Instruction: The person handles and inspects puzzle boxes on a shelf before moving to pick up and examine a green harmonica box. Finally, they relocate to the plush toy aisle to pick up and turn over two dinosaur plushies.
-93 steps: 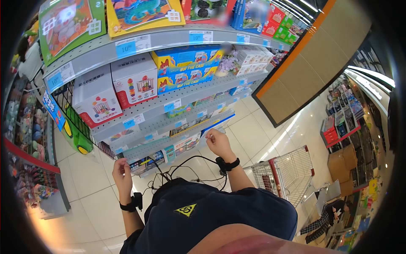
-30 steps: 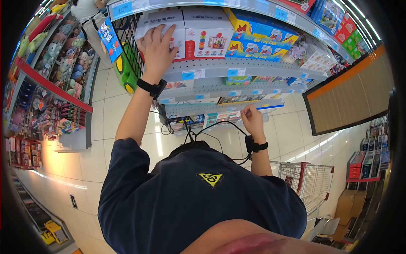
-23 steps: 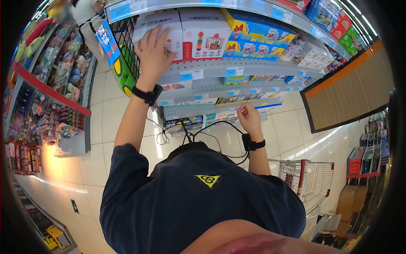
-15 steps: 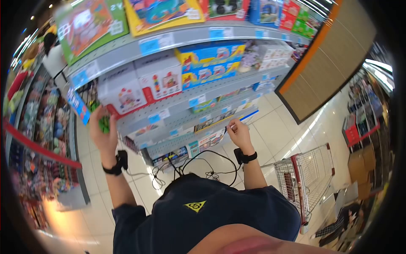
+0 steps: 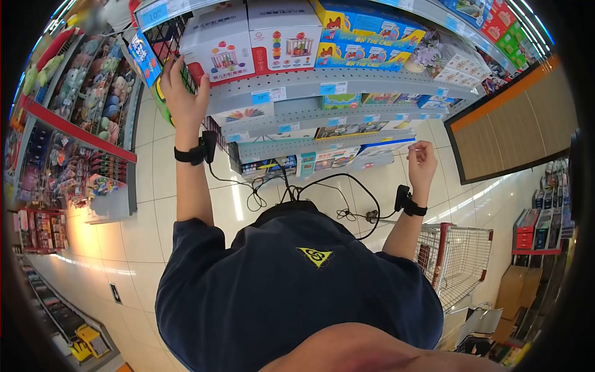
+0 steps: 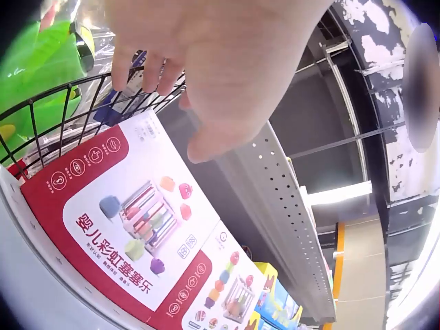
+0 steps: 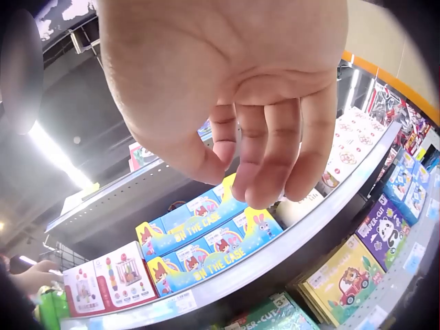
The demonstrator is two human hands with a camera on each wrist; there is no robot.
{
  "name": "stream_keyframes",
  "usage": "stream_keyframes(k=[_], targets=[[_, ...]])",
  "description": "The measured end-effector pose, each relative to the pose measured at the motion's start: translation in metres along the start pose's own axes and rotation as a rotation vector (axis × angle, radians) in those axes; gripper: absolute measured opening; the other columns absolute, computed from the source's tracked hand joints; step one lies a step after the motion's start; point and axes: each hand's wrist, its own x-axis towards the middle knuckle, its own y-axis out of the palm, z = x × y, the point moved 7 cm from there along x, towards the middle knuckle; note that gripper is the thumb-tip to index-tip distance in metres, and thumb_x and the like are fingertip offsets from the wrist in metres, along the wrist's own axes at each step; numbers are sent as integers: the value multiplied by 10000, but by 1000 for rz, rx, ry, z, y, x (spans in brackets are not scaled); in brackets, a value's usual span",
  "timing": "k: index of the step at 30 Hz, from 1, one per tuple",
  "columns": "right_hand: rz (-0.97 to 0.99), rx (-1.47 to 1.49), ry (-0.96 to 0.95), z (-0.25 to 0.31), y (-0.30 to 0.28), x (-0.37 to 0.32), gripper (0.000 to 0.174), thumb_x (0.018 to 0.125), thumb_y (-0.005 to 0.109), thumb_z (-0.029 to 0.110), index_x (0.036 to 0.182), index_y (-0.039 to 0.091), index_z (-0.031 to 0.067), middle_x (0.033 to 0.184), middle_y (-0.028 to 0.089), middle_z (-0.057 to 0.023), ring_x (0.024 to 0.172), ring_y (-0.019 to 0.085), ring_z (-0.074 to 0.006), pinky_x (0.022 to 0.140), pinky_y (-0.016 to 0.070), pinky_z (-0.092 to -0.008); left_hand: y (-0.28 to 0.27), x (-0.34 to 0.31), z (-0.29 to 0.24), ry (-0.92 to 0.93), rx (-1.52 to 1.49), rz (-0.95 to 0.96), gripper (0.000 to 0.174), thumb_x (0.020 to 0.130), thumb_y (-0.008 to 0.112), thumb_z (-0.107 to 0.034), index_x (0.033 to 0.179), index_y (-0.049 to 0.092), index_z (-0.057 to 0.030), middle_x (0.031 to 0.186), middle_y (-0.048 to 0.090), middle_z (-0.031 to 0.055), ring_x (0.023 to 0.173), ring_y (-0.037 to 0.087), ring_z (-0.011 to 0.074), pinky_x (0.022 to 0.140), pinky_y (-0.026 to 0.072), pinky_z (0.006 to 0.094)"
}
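My left hand [image 5: 186,102] is raised beside the lower left corner of a white-and-red toy box [image 5: 220,53], fingers extended and nothing held. In the left wrist view that hand [image 6: 220,62] hangs in front of the wire mesh [image 6: 62,117] and the box's [image 6: 137,213] upper edge; whether it touches either I cannot tell. A matching box [image 5: 285,43] stands alongside. My right hand [image 5: 423,164] hovers off the lower shelves' right end, fingers loosely bent and empty. Blue-and-yellow cartons [image 7: 206,240] appear beyond this hand [image 7: 240,103] in the right wrist view.
A shopping cart [image 5: 462,260] stands at the right on the tiled floor [image 5: 142,248]. Black cables [image 5: 334,180] loop between the wrists. A brown panel [image 5: 514,124] flanks the shelf's right end, and plush toys [image 5: 74,87] fill a rack at left.
My left hand, on the left box's front about a second ago, is now off it, lower and further left. My right hand has moved right. The head view has shifted and turned.
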Motion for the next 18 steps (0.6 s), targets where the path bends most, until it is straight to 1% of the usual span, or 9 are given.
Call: stream_keyframes(k=[1, 4, 8, 10, 11, 12, 14, 15, 18], targets=[[14, -19, 7, -5, -2, -3, 94, 920, 655, 24, 977, 581, 11, 790, 647, -34, 637, 607, -79, 593, 485, -234, 4, 0, 0, 14, 24, 25, 642, 788, 791, -194, 1362, 534, -65, 1432, 500, 196, 1310, 447, 378, 1091, 352, 475], [22, -37, 51, -19, -9, -10, 95, 917, 653, 19, 977, 580, 10, 798, 645, -34, 642, 607, -79, 595, 487, -231, 13, 1, -9, 42, 35, 71, 641, 789, 790, -200, 1360, 535, -60, 1441, 492, 195, 1331, 433, 380, 1107, 330, 478], [14, -36, 67, -27, -16, -18, 96, 899, 639, -4, 972, 579, 12, 812, 664, -47, 638, 612, -83, 597, 490, -227, 18, 0, -25, 88, 44, 63, 595, 793, 782, -161, 1332, 558, -48, 1398, 533, 188, 1292, 483, 365, 1086, 368, 459], [-4, -9, 69, -24, -18, -20, 93, 890, 623, -18, 963, 576, 13, 825, 678, -57, 635, 617, -88, 599, 493, -229, 21, 1, -28, 2, -221, 91, 522, 793, 766, -99, 1283, 595, -34, 1315, 591, 182, 1214, 554, 349, 1047, 416, 429], [-8, 18, 62, -24, -19, -21, 93, 881, 608, -32, 955, 573, 13, 839, 691, -68, 633, 622, -92, 601, 496, -230, 17, 3, -37, 16, -220, 56, 424, 814, 738, -31, 1223, 628, -21, 1220, 642, 158, 1075, 637, 292, 923, 499, 365], [-19, 18, 71, -27, -23, -21, 93, 881, 608, -32, 955, 573, 13, 839, 691, -68, 633, 622, -92, 601, 496, -230, 14, 5, -48, 25, -228, 63, 424, 814, 738, -31, 1223, 628, -21, 1220, 642, 158, 1075, 637, 292, 923, 499, 365], [12, -15, 53, -33, -27, -23, 93, 869, 578, -53, 934, 561, 12, 867, 711, -82, 643, 636, -99, 604, 499, -237, 14, 8, -56, -93, -370, 99, 352, 844, 718, -6, 1187, 641, -20, 1171, 662, 121, 987, 667, 220, 805, 525, 307], [3, -14, 67, -35, -30, -25, 93, 869, 578, -53, 934, 561, 12, 867, 711, -82, 643, 636, -99, 604, 499, -237, 12, 10, -61, -31, -393, 56, 298, 870, 706, 1, 1161, 647, -18, 1124, 678, 86, 912, 672, 150, 703, 522, 261], [21, -55, 104, -43, -39, -32, 103, 891, 527, -81, 933, 521, 14, 908, 688, -82, 698, 619, -76, 630, 513, -223, 13, 13, -71, -50, -413, 81, 283, 878, 707, -7, 1155, 647, -17, 1113, 681, 80, 903, 672, 139, 694, 524, 254]])
